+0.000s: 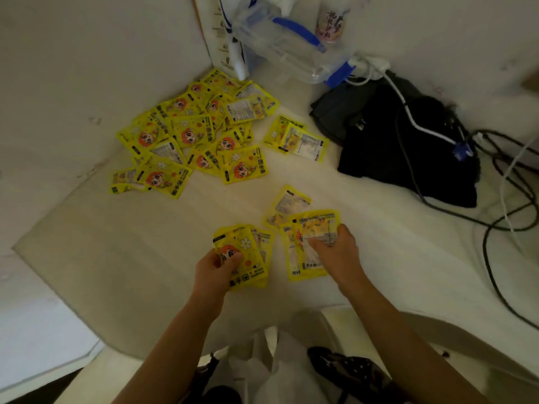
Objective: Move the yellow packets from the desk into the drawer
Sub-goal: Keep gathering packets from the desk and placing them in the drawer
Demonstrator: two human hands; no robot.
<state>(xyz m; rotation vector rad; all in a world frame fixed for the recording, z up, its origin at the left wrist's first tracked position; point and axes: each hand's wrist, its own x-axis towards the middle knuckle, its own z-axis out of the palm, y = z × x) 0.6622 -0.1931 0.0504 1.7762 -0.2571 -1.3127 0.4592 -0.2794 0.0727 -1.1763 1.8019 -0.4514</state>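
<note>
The white bench (122, 258) fills most of what you see, and it runs into a corner between 2 pale walls. Take the big pile of yellow packets (186, 135) as your marker; it lies on the bench close to that corner.

To the right of the pile, well apart, sits a black bag (408, 158) with a white cord (414, 123) over it and black cables (501, 205) looping past it. Behind the pile, in the corner, stands a clear plastic box (280, 39) with blue clips, and a white cup (331, 23) stands beside it.

Just right of the pile lie 2 loose packets (297, 138), one on top of the other.

Nearer to you than the pile, your 2 hands are both busy. Your left hand (217, 266) grips a small stack of packets (248, 258), with the thumb on the top one, which is face up. Your right hand (335, 252) holds more packets (306, 246) fanned out, fingers curled over them. 1 more packet (291, 201) lies flat on the bench, touching the far edge of that fan.

Below the bench edge you can see white cloth (280, 371) and a dark patterned thing (350, 371); I cannot tell what they are.
</note>
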